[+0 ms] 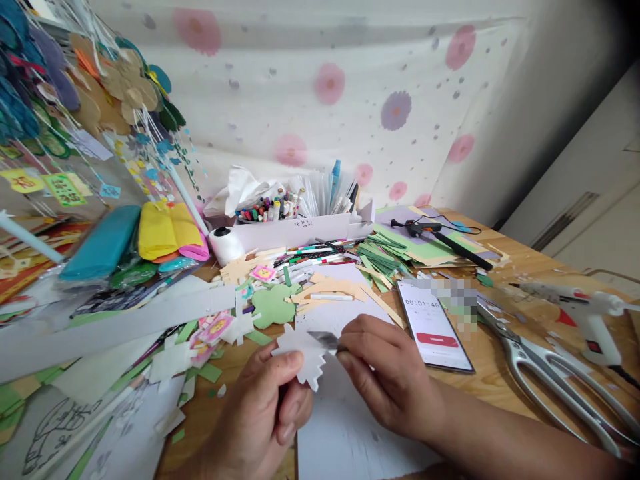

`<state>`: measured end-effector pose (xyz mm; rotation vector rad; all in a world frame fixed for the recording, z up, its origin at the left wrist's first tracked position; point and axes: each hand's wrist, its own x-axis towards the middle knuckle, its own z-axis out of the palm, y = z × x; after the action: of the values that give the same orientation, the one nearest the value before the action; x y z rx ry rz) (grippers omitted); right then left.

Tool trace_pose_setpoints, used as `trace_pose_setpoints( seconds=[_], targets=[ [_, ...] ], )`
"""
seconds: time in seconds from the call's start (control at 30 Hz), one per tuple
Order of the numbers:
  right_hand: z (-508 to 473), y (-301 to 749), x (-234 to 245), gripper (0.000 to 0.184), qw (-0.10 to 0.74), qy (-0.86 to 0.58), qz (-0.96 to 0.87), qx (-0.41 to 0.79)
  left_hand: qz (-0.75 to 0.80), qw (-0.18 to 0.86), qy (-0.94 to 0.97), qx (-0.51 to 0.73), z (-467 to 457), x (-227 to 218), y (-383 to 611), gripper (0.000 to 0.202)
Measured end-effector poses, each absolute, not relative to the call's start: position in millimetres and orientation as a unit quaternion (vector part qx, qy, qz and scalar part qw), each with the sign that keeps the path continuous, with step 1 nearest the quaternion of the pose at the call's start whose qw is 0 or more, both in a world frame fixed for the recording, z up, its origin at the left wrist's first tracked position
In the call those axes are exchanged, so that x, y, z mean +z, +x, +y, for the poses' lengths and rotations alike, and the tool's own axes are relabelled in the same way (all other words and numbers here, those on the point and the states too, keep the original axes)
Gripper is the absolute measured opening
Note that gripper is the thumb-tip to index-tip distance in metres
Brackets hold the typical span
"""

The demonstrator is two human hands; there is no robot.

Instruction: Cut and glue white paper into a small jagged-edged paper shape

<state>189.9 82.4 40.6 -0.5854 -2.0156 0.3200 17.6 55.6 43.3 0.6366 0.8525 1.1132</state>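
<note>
Left hand (275, 393): closed, cutout pinched between thumb and fingers.
Right hand (385, 373): closed, blade gripped between thumb and fingers.
Cutout (312, 357): white, zigzag edge; held up above the sheet, toward the desk's near edge.
Blade (323, 339): thin, grey; tip over the cutout, contact cannot be told.
Sheet (340, 420): white, flat below the hands, running from the desk's near edge toward its middle.
Desk (527, 267): wooden, strewn with paper scraps.
Phone (434, 327): screen up, just right of the sheet; timer at 00:01:46, red button below.
Scissors (545, 367): metal, handles toward the desk's near right corner, points near the phone.
White glue gun (595, 323): on its side by the right edge, beyond the scissors.
Black glue gun (425, 229): on coloured paper, far right corner.
Green strips (383, 257): heaped, near the black glue gun.
Flower (274, 307): green, scalloped, mid-desk, beyond the left hand.
Box (295, 232): pale, at the back edge, holding markers (270, 210).
Spool (227, 247): white, beside the box's left end.
Packs (105, 243): blue and yellow, toward the far left corner.
Drawing (65, 427): black lines on white, near left corner.
</note>
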Motion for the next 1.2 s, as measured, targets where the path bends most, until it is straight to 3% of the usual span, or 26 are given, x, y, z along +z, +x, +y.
trace_pose_setpoints(
  seconds=[0.13, 0.33, 0.5, 1.2],
  targets=[
    [86.3, 194.7, 41.5, 0.014, 0.521, -0.268, -0.801, 0.122, 0.388, 0.704, 0.288, 0.520, 58.6, 41.3, 12.1, 0.039],
    [88.9, 192.0, 40.6, 0.012, 0.468, -0.237, -0.836, 0.162, 0.380, 0.703, 0.311, 0.514, 61.8, 34.0, 5.1, 0.015],
    [87.2, 191.0, 40.8, 0.014, 0.466, -0.241, -0.840, 0.137, 0.349, 0.718, 0.330, 0.503, 61.5, 39.0, 12.8, 0.007],
    [84.6, 190.7, 39.4, 0.014, 0.455, -0.259, -0.851, 0.043, 0.376, 0.713, 0.307, 0.506, 60.5, 43.1, 16.5, 0.016]
  ],
)
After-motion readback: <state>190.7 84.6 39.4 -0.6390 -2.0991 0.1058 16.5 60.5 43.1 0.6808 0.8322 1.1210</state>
